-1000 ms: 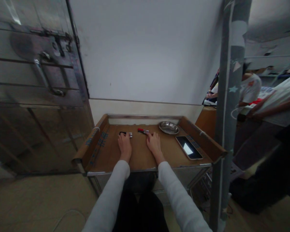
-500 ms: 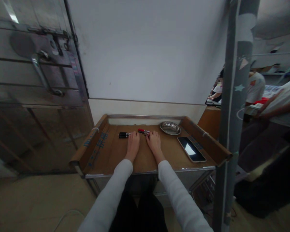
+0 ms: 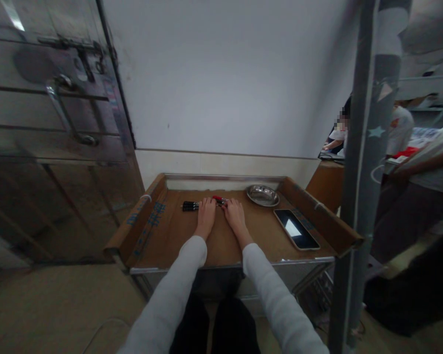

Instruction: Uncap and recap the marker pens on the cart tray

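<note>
My left hand (image 3: 205,214) and my right hand (image 3: 235,213) rest side by side on a brown cardboard-lined table (image 3: 170,236). Both sets of fingertips meet at a small red-and-black object (image 3: 218,199), and how the fingers grip it is too small to make out. A black object with a silver end (image 3: 189,206) lies just left of my left hand, apart from it.
A shallow metal dish (image 3: 263,195) sits at the back right. A phone with a lit screen (image 3: 296,228) lies near the right raised edge. A grey pole (image 3: 358,206) stands at the right; people work beyond it. A metal door (image 3: 55,137) is on the left.
My left hand has left the black object and slid right to the red-and-black one beside my right hand. The view has shifted slightly.
</note>
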`<state>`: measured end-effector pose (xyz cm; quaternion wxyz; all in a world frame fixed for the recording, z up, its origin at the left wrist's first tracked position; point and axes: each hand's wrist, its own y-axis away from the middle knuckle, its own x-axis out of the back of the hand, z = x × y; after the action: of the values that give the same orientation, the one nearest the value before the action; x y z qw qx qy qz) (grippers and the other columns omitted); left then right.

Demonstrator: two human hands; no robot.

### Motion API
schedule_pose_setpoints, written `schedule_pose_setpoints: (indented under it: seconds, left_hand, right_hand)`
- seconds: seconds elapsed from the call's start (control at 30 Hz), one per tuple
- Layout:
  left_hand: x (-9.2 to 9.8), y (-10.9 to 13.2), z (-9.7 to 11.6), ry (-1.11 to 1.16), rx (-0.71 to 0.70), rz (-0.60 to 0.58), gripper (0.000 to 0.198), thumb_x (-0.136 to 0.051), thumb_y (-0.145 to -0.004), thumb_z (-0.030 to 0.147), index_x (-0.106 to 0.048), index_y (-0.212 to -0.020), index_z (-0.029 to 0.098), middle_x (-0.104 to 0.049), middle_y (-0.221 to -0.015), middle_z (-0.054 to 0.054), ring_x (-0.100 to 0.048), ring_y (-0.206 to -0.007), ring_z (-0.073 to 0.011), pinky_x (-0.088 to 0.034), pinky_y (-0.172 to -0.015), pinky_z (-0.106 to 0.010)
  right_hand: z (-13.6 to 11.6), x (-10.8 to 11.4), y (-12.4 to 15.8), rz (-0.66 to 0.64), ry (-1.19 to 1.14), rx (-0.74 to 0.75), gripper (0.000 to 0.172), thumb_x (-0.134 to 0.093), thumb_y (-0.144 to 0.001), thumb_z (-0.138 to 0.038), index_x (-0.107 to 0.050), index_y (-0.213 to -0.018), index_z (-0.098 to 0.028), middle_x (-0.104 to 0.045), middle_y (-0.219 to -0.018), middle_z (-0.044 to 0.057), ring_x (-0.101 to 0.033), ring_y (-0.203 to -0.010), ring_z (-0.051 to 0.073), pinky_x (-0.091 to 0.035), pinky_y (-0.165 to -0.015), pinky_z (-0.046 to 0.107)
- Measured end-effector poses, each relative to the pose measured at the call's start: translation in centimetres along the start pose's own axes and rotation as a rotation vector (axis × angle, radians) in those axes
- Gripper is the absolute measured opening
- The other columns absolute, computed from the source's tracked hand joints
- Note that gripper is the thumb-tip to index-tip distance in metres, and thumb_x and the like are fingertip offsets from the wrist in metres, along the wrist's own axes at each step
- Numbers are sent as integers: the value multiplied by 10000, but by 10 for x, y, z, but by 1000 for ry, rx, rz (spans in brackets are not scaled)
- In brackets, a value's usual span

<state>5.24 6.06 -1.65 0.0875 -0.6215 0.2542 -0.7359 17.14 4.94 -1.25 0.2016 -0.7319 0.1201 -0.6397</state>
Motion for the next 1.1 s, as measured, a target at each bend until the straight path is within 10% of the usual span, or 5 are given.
schedule_pose_setpoints:
  seconds: [0.6, 0.87, 1.1]
  left_hand:
    - [-11, -4, -8, 733, -231, -18, 193, -394, -861, 62, -539, -943, 159, -606, -955, -69, -587, -911, -156, -480, -848, -317]
    - [-12, -5, -6, 424, -294, -26, 364, -409, -912, 325, -491, -1230, 167, -471, -1340, -118, -393, -1275, -224, -315, -1063, -402]
    - [9, 10, 2, 303, -322, -95, 244, -454, -891, 291, -599, -1056, 184, -593, -1143, -80, -494, -1109, -225, -371, -956, -392]
  right_hand:
    - [18, -5, 7, 55, -545, 135, 178, -480, -862, -149, -644, -928, -164, -668, -1015, 89, -584, -970, 186, -420, -876, 288]
    - [26, 4, 21, 192, -679, -94, 198, -469, -854, -187, -659, -909, -186, -703, -932, 60, -633, -854, 181, -449, -808, 283]
    - [29, 13, 35, 183, -468, -325, 238, -467, -866, -237, -691, -929, -189, -703, -890, 77, -610, -815, 195, -416, -746, 276]
